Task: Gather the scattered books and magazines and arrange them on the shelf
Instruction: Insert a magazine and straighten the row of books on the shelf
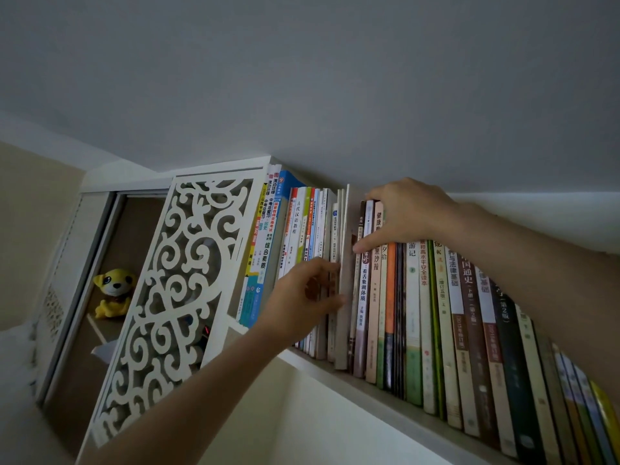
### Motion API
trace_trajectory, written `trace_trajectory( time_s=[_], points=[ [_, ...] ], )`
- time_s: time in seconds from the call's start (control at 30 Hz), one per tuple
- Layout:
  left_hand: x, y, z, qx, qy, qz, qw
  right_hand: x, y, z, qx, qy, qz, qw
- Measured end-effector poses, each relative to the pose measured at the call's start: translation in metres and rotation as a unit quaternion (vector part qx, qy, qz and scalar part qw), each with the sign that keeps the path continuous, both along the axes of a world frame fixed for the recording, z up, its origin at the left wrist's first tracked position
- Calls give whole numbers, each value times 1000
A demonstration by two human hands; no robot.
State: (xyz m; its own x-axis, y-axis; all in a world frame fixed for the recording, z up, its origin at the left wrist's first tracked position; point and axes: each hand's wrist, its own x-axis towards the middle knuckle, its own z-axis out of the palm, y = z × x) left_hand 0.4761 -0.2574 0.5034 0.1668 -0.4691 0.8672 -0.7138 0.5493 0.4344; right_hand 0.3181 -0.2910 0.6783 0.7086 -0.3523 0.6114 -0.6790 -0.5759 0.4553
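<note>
My left hand (303, 297) grips a pale book (343, 280) half-slid into the shelf (385, 391) row. Right hand (401, 216) lies flat, fingers straight, on spines reading 健康 and 看舌象调体质; farther along, 中国通史. One yellow plush (114, 292) far left.

A white carved wooden screen panel (174, 297) bears a cut-out scrollwork pattern. A yellow plush toy dog (113, 293) has dark eyes. On the white shelf (385, 391), an orange-spined book (390, 290) stands near a green-spined book (435, 330) and a blue-covered workbook (288, 187).
</note>
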Motion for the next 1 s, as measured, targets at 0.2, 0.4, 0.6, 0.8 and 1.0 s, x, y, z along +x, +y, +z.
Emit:
trace_trajectory(
  time_s=[0.2,0.4,0.6,0.8,1.0],
  points=[
    [-16,6,-1,-24,15,39,999,-1,2,0,12,-5,-10,1000],
    [-6,14,-8,76,-70,27,994,13,12,5,56,-10,-52,997],
    [-7,10,-4,72,-138,113,981,35,5,2,60,3,-50,997],
    [-1,15,7,107,-135,73,982,37,3,13,137,-5,-20,990],
    [6,6,34,-1,-126,128,984,27,0,9,90,-14,-31,995]
  ],
)
